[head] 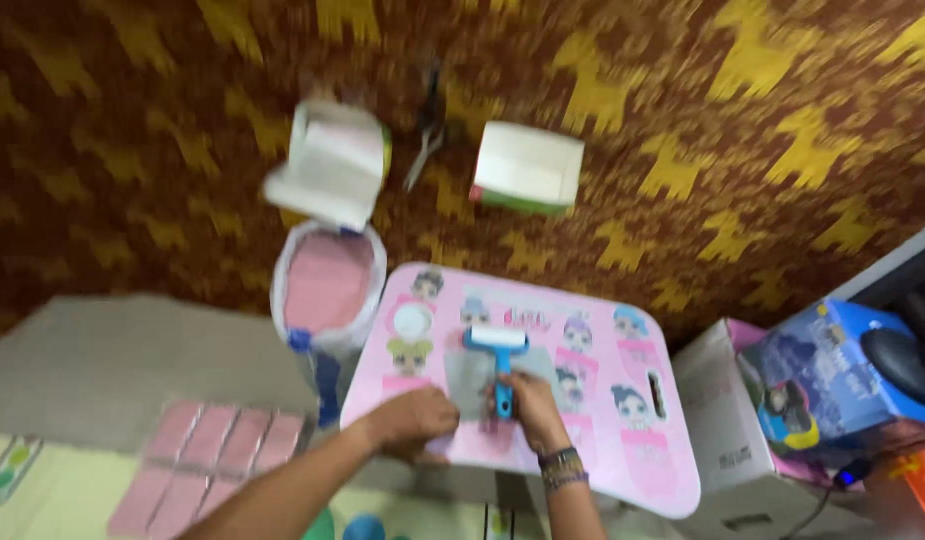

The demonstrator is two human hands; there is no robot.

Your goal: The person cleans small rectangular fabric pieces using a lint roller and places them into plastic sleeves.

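A small pink table with cartoon doll pictures stands on the carpet. My right hand grips the blue handle of a small white roller that rests on a grey sheet on the table top. My left hand lies flat on the sheet's near left edge and holds it down. The picture is blurred.
An open bag of pink powder stands left of the table. Beyond it lie two open white boxes and dark scissors on brown-and-yellow carpet. Pink tiles lie on cardboard at lower left. Blue and white boxes crowd the right.
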